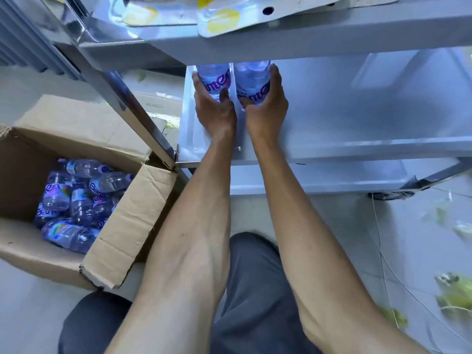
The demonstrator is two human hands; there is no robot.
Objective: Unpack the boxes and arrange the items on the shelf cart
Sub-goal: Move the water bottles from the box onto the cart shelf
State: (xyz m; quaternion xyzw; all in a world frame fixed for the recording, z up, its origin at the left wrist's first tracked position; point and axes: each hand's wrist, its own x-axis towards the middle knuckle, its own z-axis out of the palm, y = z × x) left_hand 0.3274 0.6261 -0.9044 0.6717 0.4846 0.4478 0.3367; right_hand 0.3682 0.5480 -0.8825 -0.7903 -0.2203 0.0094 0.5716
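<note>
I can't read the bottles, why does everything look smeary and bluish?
Head view: motion blur smears the green scraps on the floor and the bottle labels in both hands; cool bluish light glares off the metal shelf; the wide lens bends the cart's post.

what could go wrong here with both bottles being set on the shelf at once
1. The left hand and right hand each grip a bottle, left bottle and right bottle, standing close side by side; letting one go unevenly could knock the other over.
2. The upper shelf hangs low over the bottle tops, so lifting could bump them.
3. The open box sits by the left elbow and might get nudged.
</note>
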